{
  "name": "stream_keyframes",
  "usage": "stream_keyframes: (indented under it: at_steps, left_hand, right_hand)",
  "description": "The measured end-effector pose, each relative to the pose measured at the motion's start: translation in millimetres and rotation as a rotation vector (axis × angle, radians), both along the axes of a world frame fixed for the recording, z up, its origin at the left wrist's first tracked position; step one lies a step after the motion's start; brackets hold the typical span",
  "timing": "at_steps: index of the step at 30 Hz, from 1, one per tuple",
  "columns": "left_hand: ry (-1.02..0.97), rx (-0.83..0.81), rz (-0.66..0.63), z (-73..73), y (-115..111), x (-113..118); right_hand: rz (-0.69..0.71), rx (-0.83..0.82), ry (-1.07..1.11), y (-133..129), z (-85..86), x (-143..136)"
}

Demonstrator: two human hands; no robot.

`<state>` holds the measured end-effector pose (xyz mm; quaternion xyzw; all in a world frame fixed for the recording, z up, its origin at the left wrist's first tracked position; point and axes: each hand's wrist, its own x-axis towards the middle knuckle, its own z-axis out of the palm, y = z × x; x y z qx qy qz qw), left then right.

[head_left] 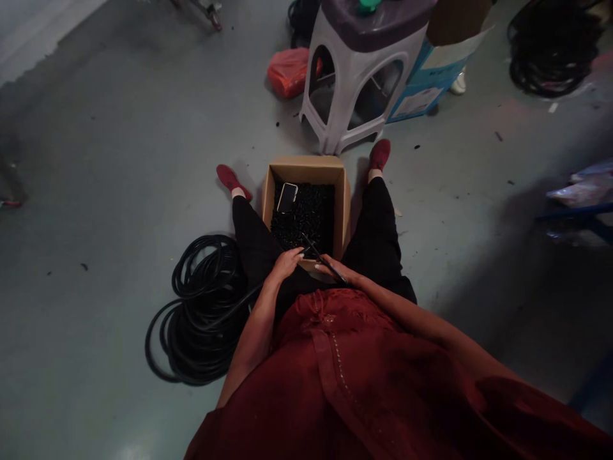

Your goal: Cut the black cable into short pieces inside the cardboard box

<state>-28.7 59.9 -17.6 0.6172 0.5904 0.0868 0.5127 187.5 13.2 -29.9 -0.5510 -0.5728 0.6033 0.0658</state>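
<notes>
My left hand (288, 263) is closed at the near left corner of a cardboard box (341, 211), its fingertips pinching the dark end of a black hose. The hose (234, 308) runs from a large coil (201, 338) on the floor and passes under my left forearm. My right hand (335, 267) is closed around slim dark scissors (339, 276), whose tip points up and left, close to my left fingertips. Many small black pieces (309, 214) fill the box, and a phone (287, 198) lies on them. Blur and dim light hide the exact finger contacts.
The box stands on the grey floor between my legs. Beyond it are a plastic stool (330, 121), a red bag (287, 71) and a blue carton (421, 89). Another black coil (550, 57) lies at the far right, and a blue frame (582, 214) stands on the right.
</notes>
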Motion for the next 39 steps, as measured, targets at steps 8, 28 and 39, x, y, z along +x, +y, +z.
stream_keyframes:
  at_steps: [8,28,39]
  left_hand:
    - [-0.010,-0.052,-0.034,-5.4,-1,2]
    - [-0.028,-0.078,-0.065,-22.1,-6,1]
    - [0.019,-0.068,-0.069,-25.3,-4,0]
  right_hand:
    - [0.021,0.002,-0.141,2,-1.9,-2]
    - [0.106,0.063,-0.295,5,4.4,-5]
    - [0.120,0.095,-0.331,5,-1.2,-6]
